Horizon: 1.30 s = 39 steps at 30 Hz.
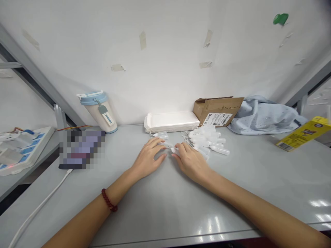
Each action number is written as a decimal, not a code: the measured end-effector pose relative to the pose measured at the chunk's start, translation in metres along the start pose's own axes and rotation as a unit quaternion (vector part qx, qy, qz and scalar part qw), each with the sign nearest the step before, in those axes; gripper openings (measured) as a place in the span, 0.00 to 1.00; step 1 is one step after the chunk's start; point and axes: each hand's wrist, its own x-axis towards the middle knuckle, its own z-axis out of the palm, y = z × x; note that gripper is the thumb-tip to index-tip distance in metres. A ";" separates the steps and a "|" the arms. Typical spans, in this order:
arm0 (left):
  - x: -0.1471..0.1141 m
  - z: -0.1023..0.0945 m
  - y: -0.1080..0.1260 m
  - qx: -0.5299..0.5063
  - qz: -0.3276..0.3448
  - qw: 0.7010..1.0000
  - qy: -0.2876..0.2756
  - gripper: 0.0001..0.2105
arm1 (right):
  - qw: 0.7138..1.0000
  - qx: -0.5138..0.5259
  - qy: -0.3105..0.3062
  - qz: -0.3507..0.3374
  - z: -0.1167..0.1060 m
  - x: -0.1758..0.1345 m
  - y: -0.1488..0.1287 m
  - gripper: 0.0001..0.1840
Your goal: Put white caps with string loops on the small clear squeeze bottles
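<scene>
My right hand [192, 162] has its thumb and fingertips closed on a small clear plastic tube with a white end [174, 150], partly covered by the fingers. Opposite it, my left hand [150, 156] is held with thumb and fingers apart, close to the tube's clear end. Beyond the left fingertips lies another clear tube [162, 135] with a thin white string. A loose pile of similar tubes [204, 137] with strings lies just behind and right of my right hand.
Behind the hands is a stack of white trays or flat boxes [173, 120], beside an open cardboard box [219, 110]. A grey-blue cloth [266, 115] and a yellow carton [303, 134] are to the right. A tumbler [100, 113], phone [82, 151] with cable and power strip [31, 148] are left.
</scene>
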 end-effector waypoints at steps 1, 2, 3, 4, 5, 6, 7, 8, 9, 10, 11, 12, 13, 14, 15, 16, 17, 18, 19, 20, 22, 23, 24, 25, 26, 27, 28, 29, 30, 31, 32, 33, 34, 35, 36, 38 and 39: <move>0.000 0.001 -0.001 0.005 0.009 1.000 -0.020 0.10 | 1.000 0.003 -0.008 0.002 0.000 0.000 0.000 0.11; 0.000 0.001 -0.002 0.011 0.011 0.999 -0.041 0.11 | 1.000 0.006 -0.016 0.004 0.000 0.000 0.000 0.11; 0.000 0.002 -0.003 0.018 0.008 0.998 -0.058 0.13 | 1.000 0.008 -0.021 0.006 0.000 0.000 0.000 0.11; -0.001 0.003 -0.005 0.025 -0.001 0.997 -0.066 0.15 | 1.000 0.010 -0.025 0.008 0.000 0.001 0.000 0.11; -0.001 0.004 -0.006 0.031 -0.011 0.997 -0.068 0.16 | 0.999 0.012 -0.029 0.009 0.000 0.001 0.000 0.11; -0.001 0.004 -0.007 0.035 -0.021 0.997 -0.066 0.17 | 0.999 0.014 -0.031 0.010 0.000 0.001 0.000 0.11; -0.002 0.005 -0.007 0.039 -0.030 0.997 -0.062 0.18 | 0.999 0.017 -0.033 0.011 0.000 0.001 -0.001 0.12; -0.002 0.006 -0.008 0.041 -0.036 0.997 -0.060 0.18 | 0.999 0.019 -0.034 0.013 0.000 0.001 -0.001 0.12; -0.003 0.006 -0.008 0.044 -0.039 0.997 -0.058 0.18 | 0.999 0.021 -0.035 0.015 0.000 0.001 -0.001 0.12; -0.003 0.007 -0.009 0.048 -0.040 0.997 -0.055 0.18 | 0.999 0.022 -0.036 0.015 0.000 0.001 -0.001 0.12; -0.003 0.007 -0.009 0.052 -0.041 0.997 -0.050 0.18 | 0.999 0.023 -0.036 0.016 0.000 0.001 -0.001 0.11; -0.003 0.007 -0.010 0.056 -0.042 0.997 -0.043 0.17 | 0.999 0.023 -0.036 0.018 0.000 0.001 -0.001 0.11; -0.003 0.007 -0.010 0.060 -0.044 0.997 -0.034 0.17 | 0.999 0.023 -0.035 0.019 0.000 0.001 -0.001 0.11; -0.003 0.007 -0.010 0.062 -0.047 0.997 -0.024 0.16 | 0.999 0.023 -0.034 0.020 0.001 0.001 -0.001 0.11; -0.002 0.008 -0.011 0.064 -0.050 0.997 -0.014 0.16 | 0.999 0.021 -0.032 0.020 0.001 0.000 -0.001 0.11; -0.002 0.007 -0.011 0.064 -0.052 0.997 -0.005 0.15 | 0.999 0.020 -0.029 0.020 0.002 0.000 0.000 0.11; -0.002 0.007 -0.010 0.064 -0.053 0.997 0.003 0.15 | 0.999 0.018 -0.027 0.020 0.002 0.000 0.000 0.11; -0.002 0.007 -0.010 0.064 -0.052 0.997 0.009 0.14 | 0.999 0.017 -0.024 0.019 0.003 0.000 0.000 0.11; -0.002 0.007 -0.009 0.064 -0.049 0.997 0.012 0.14 | 0.999 0.016 -0.022 0.018 0.004 0.000 0.001 0.10; -0.002 0.006 -0.008 0.062 -0.047 0.997 0.013 0.13 | 1.000 0.015 -0.020 0.018 0.004 0.000 0.001 0.10; -0.002 0.006 -0.005 0.056 -0.044 0.997 0.009 0.11 | 1.000 0.011 -0.015 0.016 0.006 0.001 0.002 0.09; -0.002 0.005 -0.003 0.052 -0.043 0.998 0.007 0.10 | 1.000 0.008 -0.012 0.015 0.006 0.001 0.002 0.09; -0.002 0.005 -0.002 0.049 -0.043 0.998 0.004 0.10 | 1.000 0.006 -0.010 0.013 0.007 0.001 0.002 0.09; -0.002 0.005 -0.002 0.045 -0.042 0.998 0.003 0.09 | 1.000 0.003 -0.007 0.010 0.007 0.001 0.003 0.09; -0.002 0.005 -0.001 0.043 -0.042 0.998 0.003 0.08 | 1.000 0.000 -0.005 0.008 0.007 0.001 0.003 0.09; -0.002 0.005 -0.001 0.040 -0.042 0.998 0.003 0.08 | 1.000 -0.003 -0.003 0.007 0.007 0.001 0.003 0.08; -0.002 0.005 -0.001 0.038 -0.042 0.998 0.004 0.07 | 1.000 -0.007 -0.002 0.007 0.007 0.001 0.004 0.08; -0.002 0.005 -0.001 0.036 -0.042 0.998 0.003 0.07 | 1.000 -0.010 -0.002 0.008 0.007 0.001 0.004 0.08; -0.002 0.004 -0.001 0.035 -0.041 0.999 0.003 0.07 | 1.000 -0.013 -0.003 0.009 0.008 0.001 0.004 0.08; -0.002 0.004 -0.001 0.036 -0.042 0.998 0.004 0.07 | 1.000 -0.015 -0.003 0.009 0.008 0.001 0.005 0.08; -0.002 0.004 -0.001 0.038 -0.043 0.998 0.005 0.07 | 1.000 -0.016 -0.002 0.009 0.008 0.002 0.005 0.07; -0.002 0.004 -0.002 0.042 -0.044 0.998 0.006 0.07 | 1.000 -0.017 -0.002 0.008 0.008 0.002 0.005 0.07; -0.002 0.005 -0.003 0.048 -0.046 0.998 0.007 0.08 | 1.000 -0.018 -0.001 0.006 0.008 0.002 0.005 0.07; -0.002 0.005 -0.003 0.054 -0.047 0.997 0.006 0.08 | 1.000 -0.018 -0.001 0.005 0.009 0.002 0.005 0.07; -0.003 0.005 -0.004 0.061 -0.047 0.997 0.002 0.08 | 1.000 -0.017 -0.001 0.004 0.009 0.002 0.005 0.07; -0.003 0.006 -0.006 0.074 -0.051 0.996 -0.012 0.11 | 1.000 -0.013 -0.006 0.004 0.008 0.001 0.004 0.07; -0.004 0.006 -0.007 0.079 -0.054 0.995 -0.019 0.12 | 1.000 -0.011 -0.009 0.005 0.008 0.001 0.004 0.07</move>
